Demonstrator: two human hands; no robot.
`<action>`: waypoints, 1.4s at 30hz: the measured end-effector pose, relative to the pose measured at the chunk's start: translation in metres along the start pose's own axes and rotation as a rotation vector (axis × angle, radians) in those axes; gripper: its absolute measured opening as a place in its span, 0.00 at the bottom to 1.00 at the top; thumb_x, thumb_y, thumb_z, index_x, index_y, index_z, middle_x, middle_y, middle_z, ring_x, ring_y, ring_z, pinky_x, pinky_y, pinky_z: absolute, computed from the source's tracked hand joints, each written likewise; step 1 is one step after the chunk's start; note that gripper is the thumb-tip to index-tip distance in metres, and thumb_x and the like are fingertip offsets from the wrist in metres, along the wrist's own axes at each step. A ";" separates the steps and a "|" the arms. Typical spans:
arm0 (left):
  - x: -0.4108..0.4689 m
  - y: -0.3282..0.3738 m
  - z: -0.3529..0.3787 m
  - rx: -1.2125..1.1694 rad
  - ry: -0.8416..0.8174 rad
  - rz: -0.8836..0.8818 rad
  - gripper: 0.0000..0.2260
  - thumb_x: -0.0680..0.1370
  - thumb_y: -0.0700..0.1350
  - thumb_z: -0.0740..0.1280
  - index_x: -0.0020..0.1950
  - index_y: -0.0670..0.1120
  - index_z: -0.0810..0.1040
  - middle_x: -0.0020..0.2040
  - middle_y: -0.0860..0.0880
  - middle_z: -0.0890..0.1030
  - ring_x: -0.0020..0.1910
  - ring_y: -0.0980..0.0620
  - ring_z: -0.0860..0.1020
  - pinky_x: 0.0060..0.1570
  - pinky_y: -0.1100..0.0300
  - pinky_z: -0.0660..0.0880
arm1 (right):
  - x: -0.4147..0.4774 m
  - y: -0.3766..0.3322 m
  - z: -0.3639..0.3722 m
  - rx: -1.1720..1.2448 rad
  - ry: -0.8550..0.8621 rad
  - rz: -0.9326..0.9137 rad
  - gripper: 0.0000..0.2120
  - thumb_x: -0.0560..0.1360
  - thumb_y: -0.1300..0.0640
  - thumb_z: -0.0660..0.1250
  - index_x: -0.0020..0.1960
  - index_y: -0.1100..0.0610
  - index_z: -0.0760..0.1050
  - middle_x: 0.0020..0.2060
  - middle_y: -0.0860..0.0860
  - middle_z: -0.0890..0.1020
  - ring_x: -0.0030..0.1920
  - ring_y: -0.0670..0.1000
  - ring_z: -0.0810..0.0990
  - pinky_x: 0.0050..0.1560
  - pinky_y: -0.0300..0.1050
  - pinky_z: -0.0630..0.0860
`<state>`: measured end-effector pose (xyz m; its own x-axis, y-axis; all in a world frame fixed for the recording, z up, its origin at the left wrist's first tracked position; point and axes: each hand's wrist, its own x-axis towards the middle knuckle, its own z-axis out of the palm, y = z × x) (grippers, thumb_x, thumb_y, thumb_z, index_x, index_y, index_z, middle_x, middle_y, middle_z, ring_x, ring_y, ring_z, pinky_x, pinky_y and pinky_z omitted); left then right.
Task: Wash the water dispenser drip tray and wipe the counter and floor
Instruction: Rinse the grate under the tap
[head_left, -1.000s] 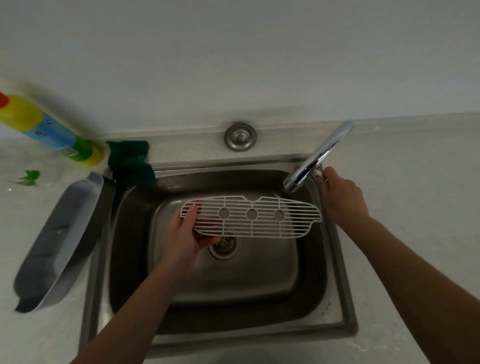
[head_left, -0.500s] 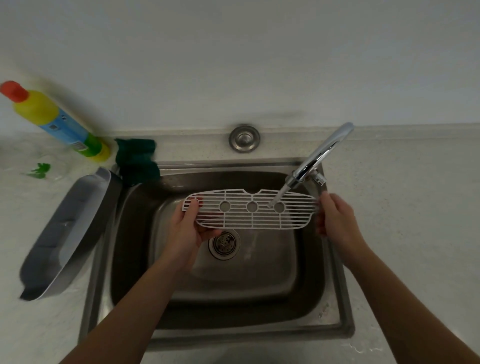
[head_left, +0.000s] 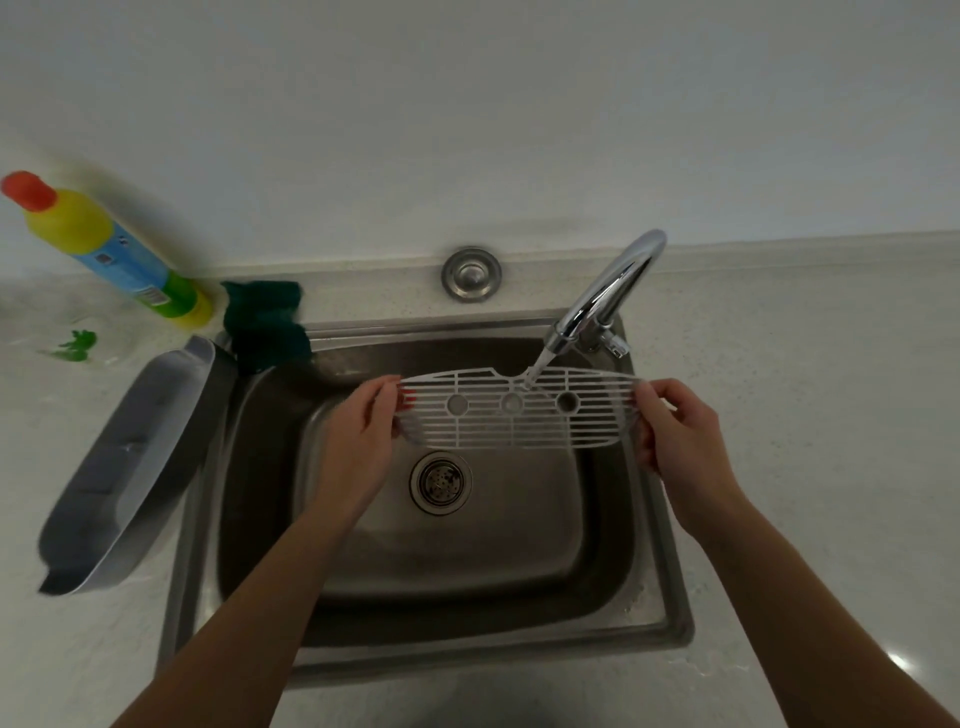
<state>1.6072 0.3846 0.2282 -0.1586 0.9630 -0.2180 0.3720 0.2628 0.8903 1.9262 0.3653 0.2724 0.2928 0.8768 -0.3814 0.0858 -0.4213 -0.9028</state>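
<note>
I see the white plastic slotted drip-tray grille (head_left: 485, 418), long with rounded ends and three round holes. It is held level over the far half of the steel sink (head_left: 670, 597), my left hand (head_left: 358, 441) and right hand (head_left: 680, 441) pinching its ends. The long grey plastic drip-tray basin (head_left: 130, 462) lies open side up on the pale counter (head_left: 805, 415), against the sink's left rim.

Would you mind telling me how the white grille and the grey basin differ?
The white grille is flat and slotted; the grey basin is a deep, solid trough. The grille is held under the running tap; the basin lies on the counter, untouched. Both are long and narrow.
</note>
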 end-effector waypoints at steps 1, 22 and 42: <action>-0.003 -0.003 0.001 0.020 0.002 -0.028 0.11 0.87 0.50 0.58 0.55 0.55 0.80 0.43 0.53 0.82 0.37 0.64 0.79 0.38 0.63 0.74 | -0.003 0.006 -0.001 0.006 -0.005 0.017 0.09 0.83 0.50 0.64 0.51 0.54 0.81 0.28 0.45 0.77 0.27 0.43 0.74 0.27 0.35 0.73; -0.015 -0.002 -0.017 -0.722 0.041 -0.415 0.18 0.82 0.37 0.66 0.71 0.48 0.78 0.59 0.44 0.86 0.58 0.47 0.84 0.53 0.53 0.79 | 0.008 -0.004 0.014 0.191 0.008 0.035 0.09 0.84 0.59 0.64 0.63 0.53 0.76 0.50 0.53 0.88 0.51 0.54 0.88 0.45 0.45 0.84; -0.033 -0.057 -0.051 -0.643 0.242 -0.597 0.06 0.82 0.42 0.69 0.56 0.49 0.85 0.53 0.47 0.89 0.58 0.48 0.85 0.49 0.56 0.80 | 0.002 0.000 0.064 -0.132 -0.059 -0.126 0.06 0.83 0.54 0.65 0.49 0.47 0.80 0.35 0.48 0.84 0.32 0.44 0.81 0.34 0.39 0.78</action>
<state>1.5444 0.3344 0.2055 -0.3758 0.6199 -0.6888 -0.4035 0.5596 0.7239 1.8656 0.3817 0.2591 0.2157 0.9350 -0.2815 0.2437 -0.3307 -0.9117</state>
